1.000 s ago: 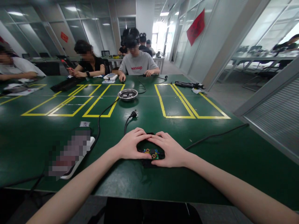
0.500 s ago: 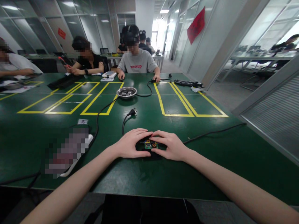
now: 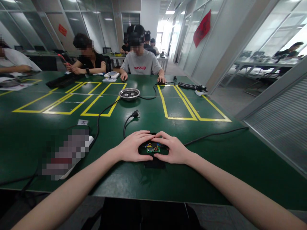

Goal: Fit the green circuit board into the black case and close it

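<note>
A small green circuit board [image 3: 150,149] with copper-coloured ring coils lies on the table in front of me, among dark pieces. Around its left side curves my left hand [image 3: 131,147], open, with thumb and fingers apart. My right hand [image 3: 174,148] arches likewise around the right side, also open. The fingertips of both hands nearly meet beyond the board and the thumbs on the near side, leaving gaps around it. A flat black piece [image 3: 155,164] shows below the thumbs; whether they touch it I cannot tell. Black cables run out from behind both hands.
A black plug [image 3: 135,113] lies beyond my hands, with a metal bowl [image 3: 129,93] of small parts farther back. At left is a blurred-out pale object [image 3: 90,140]. Yellow tape [image 3: 182,118] marks the green table [image 3: 203,179]. Across it sits a person [image 3: 141,62].
My right hand's fingers have drawn back from the board, so more of it shows. The view has shifted slightly.
</note>
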A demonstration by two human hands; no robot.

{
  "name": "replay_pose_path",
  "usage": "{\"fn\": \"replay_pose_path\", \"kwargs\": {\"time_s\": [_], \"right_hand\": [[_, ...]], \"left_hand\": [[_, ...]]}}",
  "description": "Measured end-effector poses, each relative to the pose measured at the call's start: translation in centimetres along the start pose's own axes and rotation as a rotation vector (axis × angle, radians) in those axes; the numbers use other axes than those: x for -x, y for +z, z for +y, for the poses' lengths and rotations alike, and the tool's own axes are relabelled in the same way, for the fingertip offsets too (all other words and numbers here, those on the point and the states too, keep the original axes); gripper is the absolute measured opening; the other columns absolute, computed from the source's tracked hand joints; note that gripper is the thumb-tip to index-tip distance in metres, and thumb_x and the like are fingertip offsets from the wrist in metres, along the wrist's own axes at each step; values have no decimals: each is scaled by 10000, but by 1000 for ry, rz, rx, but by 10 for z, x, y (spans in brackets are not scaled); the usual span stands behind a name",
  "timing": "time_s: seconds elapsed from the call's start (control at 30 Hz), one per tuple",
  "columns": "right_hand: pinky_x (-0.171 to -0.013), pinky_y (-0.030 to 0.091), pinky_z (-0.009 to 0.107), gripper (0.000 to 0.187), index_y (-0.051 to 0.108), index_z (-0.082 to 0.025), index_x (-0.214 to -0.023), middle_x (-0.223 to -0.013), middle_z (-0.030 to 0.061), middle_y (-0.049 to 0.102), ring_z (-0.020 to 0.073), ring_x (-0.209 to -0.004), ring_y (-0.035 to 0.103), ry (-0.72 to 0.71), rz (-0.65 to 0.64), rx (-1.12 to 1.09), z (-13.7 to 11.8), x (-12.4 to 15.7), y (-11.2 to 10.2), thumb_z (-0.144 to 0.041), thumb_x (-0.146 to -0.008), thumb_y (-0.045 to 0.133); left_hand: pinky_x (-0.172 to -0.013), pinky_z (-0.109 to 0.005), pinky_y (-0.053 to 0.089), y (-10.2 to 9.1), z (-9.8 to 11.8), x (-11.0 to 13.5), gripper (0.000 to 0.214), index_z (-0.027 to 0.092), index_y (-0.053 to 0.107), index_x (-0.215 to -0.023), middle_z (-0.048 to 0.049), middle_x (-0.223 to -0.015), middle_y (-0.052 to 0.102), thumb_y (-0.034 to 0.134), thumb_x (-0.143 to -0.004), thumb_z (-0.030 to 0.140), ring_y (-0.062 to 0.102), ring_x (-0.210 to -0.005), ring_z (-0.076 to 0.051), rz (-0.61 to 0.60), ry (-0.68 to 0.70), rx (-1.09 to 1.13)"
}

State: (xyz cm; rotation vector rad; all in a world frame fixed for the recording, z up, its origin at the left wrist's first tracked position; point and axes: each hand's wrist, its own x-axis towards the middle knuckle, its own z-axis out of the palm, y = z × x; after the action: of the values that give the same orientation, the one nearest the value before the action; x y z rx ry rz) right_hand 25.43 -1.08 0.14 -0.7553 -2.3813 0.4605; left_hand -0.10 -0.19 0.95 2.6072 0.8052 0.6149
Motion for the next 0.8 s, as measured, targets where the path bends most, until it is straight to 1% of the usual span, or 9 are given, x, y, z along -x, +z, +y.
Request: {"fn": "replay_pose_path", "kwargs": {"time_s": [0.1, 0.17, 0.23, 0.33, 0.43, 0.57, 0.67, 0.73, 0.8], "right_hand": [[-891, 614, 374, 461, 689, -219, -1282, -1288, 116, 664, 250, -1051, 728, 17, -5, 10, 0, 0, 2, -332, -842, 770], [-891, 614, 370, 412, 704, -218, -1258, -1288, 113, 678, 247, -1046, 736, 52, -4, 27, 0, 0, 3, -334, -865, 747], [-887, 614, 362, 392, 706, -216, -1262, -1264, 106, 697, 242, -1036, 743, 85, -3, 37, 0, -1, 3, -314, -882, 721], [-873, 611, 348, 396, 698, -219, -1282, -1225, 95, 717, 234, -1019, 748, 100, -5, 51, -1, 0, 4, -288, -891, 697], [-859, 606, 337, 400, 679, -233, -1304, -1228, 88, 714, 227, -1010, 747, 90, 1, 74, -3, -1, 5, -297, -910, 684], [-770, 581, 309, 348, 662, -230, -1266, -1247, 101, 683, 201, -924, 731, 97, 89, 127, -1, -2, 1, -332, -934, 673], [-639, 497, 265, 107, 669, -196, -1016, -956, 61, 710, 160, -719, 671, 82, 141, 155, 4, -3, -10, -269, -967, 609], [-597, 439, 256, 123, 638, -197, -877, -771, 23, 680, 148, -639, 632, -4, 126, 176, 7, -2, -19, -234, -977, 575], [-577, 403, 257, 177, 633, -197, -840, -708, 13, 669, 139, -602, 612, -127, 74, 196, 8, 0, -27, -221, -992, 544]], "left_hand": [[-1158, -529, 451, -5, 4, -2, 670, 185, 597, -1413, -173, -1449, 625, 809, -845, 472, 546, -1375, -351, 48, 19, -17], [-1082, -473, 499, -9, 6, -3, 440, 179, 676, -1231, -140, -1264, 685, 772, -851, 378, 587, -1254, -319, 89, 14, -42], [-919, -382, 540, -13, 7, -2, 221, 185, 691, -1025, -89, -1056, 688, 724, -828, 278, 628, -1050, -265, 90, -18, -74], [-677, -271, 466, -15, 4, 0, 38, 190, 656, -854, -16, -840, 632, 662, -823, 212, 607, -759, -172, 36, -66, -80], [-595, -238, 390, -14, 2, 1, 34, 188, 660, -831, 14, -769, 598, 649, -848, 215, 576, -652, -130, 19, -101, -71], [-590, -224, 387, -16, 2, -1, 37, 179, 639, -793, 20, -747, 582, 650, -823, 197, 573, -641, -121, 67, -100, -58], [-575, -216, 383, -20, 4, -1, 29, 175, 614, -775, 25, -722, 553, 624, -801, 173, 539, -616, -111, 138, -72, -13], [-557, -212, 374, -21, 6, 0, 34, 176, 600, -758, 30, -702, 530, 616, -788, 172, 504, -594, -103, 156, -54, 36], [-538, -209, 367, -19, 10, 1, 43, 178, 586, -738, 32, -687, 516, 613, -771, 178, 476, -579, -98, 135, -44, 109]]}}
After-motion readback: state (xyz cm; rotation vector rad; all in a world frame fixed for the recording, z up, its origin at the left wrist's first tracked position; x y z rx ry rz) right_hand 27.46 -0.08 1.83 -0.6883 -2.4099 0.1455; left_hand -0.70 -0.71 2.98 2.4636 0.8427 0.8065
